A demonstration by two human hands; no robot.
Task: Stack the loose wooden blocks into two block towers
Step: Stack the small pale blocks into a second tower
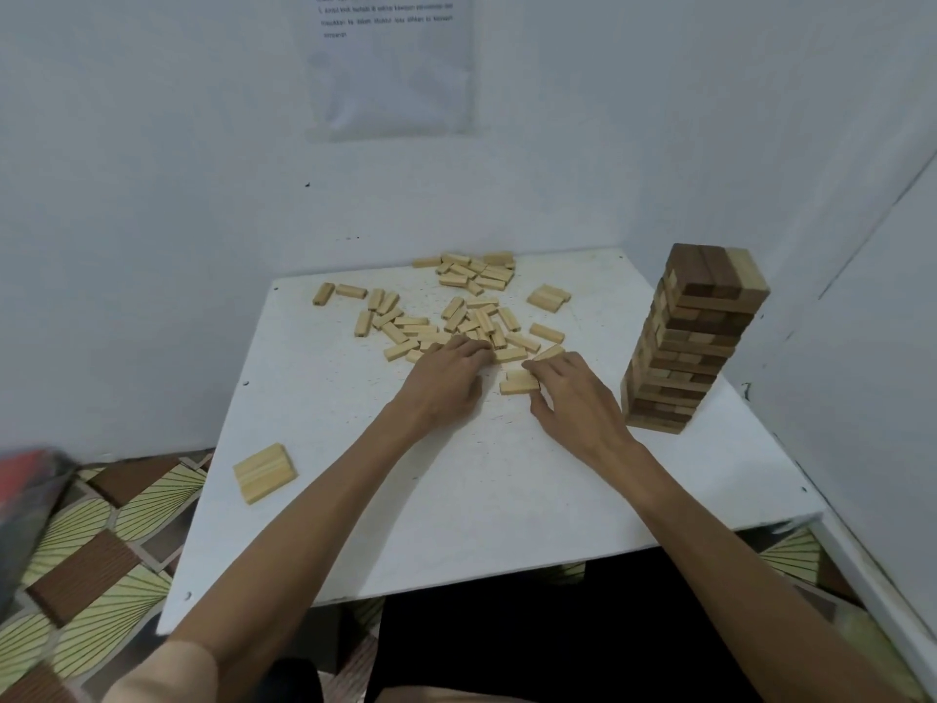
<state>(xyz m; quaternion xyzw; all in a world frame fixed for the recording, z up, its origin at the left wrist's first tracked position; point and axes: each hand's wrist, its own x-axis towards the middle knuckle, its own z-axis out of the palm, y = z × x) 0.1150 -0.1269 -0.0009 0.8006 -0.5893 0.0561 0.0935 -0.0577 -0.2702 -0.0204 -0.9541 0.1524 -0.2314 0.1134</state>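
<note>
Pinching a small block row (519, 382), right hand (575, 403); left hand (448, 378) curled over loose blocks (456, 317)

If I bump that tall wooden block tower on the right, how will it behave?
Probably tips or sheds blocks: the tall two-tone wooden block tower is narrow for its height, with unevenly aligned layers. Likely won't slide whole, being loose stacked blocks. It stands near the white table's right edge; blocks may fall off.

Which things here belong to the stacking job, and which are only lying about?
For the job: loose blocks, tall tower, flat set of blocks, small block row pinched by the right hand.
Lying about: paper on the wall, patterned floor, red object.
</note>
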